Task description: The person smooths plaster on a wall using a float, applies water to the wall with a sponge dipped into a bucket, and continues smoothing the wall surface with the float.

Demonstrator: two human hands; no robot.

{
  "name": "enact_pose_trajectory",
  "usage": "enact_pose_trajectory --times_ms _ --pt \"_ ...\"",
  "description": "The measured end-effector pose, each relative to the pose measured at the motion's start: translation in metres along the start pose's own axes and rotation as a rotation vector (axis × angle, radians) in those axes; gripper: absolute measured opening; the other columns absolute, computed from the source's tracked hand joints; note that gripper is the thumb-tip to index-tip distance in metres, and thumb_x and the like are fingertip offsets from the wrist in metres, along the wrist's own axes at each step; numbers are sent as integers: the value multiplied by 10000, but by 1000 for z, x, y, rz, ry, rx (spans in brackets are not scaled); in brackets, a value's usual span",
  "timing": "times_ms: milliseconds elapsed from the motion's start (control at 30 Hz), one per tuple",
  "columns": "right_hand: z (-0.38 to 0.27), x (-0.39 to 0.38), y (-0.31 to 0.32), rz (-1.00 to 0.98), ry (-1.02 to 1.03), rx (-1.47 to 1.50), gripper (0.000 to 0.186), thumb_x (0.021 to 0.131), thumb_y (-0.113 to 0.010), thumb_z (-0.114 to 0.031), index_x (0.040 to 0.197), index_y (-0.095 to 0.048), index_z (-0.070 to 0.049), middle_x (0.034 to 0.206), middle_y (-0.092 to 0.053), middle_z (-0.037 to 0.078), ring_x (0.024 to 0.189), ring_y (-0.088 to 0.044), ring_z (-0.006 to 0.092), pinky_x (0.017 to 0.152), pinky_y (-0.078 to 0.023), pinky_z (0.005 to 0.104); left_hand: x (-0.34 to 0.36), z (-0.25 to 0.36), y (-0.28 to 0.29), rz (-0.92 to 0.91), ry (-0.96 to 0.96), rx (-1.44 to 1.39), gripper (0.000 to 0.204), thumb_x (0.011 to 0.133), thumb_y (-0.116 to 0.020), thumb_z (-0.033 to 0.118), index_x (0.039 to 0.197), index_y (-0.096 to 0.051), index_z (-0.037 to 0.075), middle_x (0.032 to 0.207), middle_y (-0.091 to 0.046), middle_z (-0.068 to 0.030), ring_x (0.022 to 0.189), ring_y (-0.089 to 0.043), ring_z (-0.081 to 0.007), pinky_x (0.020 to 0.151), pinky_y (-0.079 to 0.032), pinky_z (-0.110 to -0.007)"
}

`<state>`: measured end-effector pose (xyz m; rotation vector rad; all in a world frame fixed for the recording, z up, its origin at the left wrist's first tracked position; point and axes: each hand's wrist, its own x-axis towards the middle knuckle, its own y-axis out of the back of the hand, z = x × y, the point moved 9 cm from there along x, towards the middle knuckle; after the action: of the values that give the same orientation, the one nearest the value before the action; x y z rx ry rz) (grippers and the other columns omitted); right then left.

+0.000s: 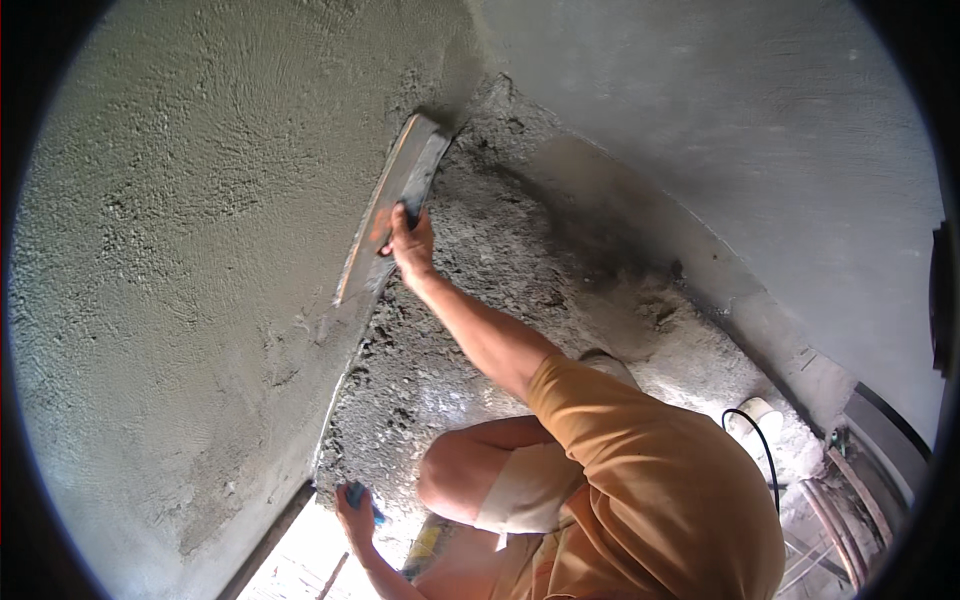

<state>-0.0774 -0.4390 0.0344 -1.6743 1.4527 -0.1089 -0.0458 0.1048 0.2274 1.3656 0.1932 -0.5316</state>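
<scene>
My right hand (pixel 408 246) is wrapped round the handle of a long, flat plastering float (pixel 385 215). The float lies along the foot of the plastered wall (pixel 200 230), its upper end close to the inside corner. Grey, coarse plaster covers that wall, smoother in its lower part. Low at the left, my left hand (pixel 357 520) grips a small blue object (pixel 357 494), mostly hidden by the fingers, so its kind does not show. This hand is near the wall's bottom edge, beside my bent knee (pixel 455 470).
Rough floor (pixel 480 270) strewn with mortar crumbs runs along the wall. A smoother grey wall (pixel 760 150) rises at the right. A whitish round container (pixel 755 415), a dark cable (pixel 768 450) and several pipes or hoses (pixel 835 525) lie at the lower right.
</scene>
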Motion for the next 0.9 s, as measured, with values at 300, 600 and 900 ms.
enact_pose_trajectory --times_ms 300,600,900 --pt "-68 76 5 54 -89 83 421 998 -545 -525 860 -430 -144 602 -404 -48 461 -386 79 382 -370 268 -61 -94 2 32 109 -150 361 837 -708 151 1153 -574 38 970 -626 -118 878 -601 -251 824 -497 -390" --pt "-152 95 -27 -243 124 80 361 1022 -551 -443 861 -452 -135 634 -444 -55 482 -427 66 395 -391 260 -49 -66 12 30 107 -171 336 853 -688 145 1143 -569 25 952 -618 -100 824 -589 -199 756 -507 -355" --pt "-179 32 -73 -121 483 -218 271 1017 -591 -364 1003 -538 -98 689 -527 -31 534 -491 48 446 -413 244 17 -20 8 -8 -1 -160 424 840 -696 180 1219 -570 38 1053 -636 -133 956 -605 -253 874 -490 -392"
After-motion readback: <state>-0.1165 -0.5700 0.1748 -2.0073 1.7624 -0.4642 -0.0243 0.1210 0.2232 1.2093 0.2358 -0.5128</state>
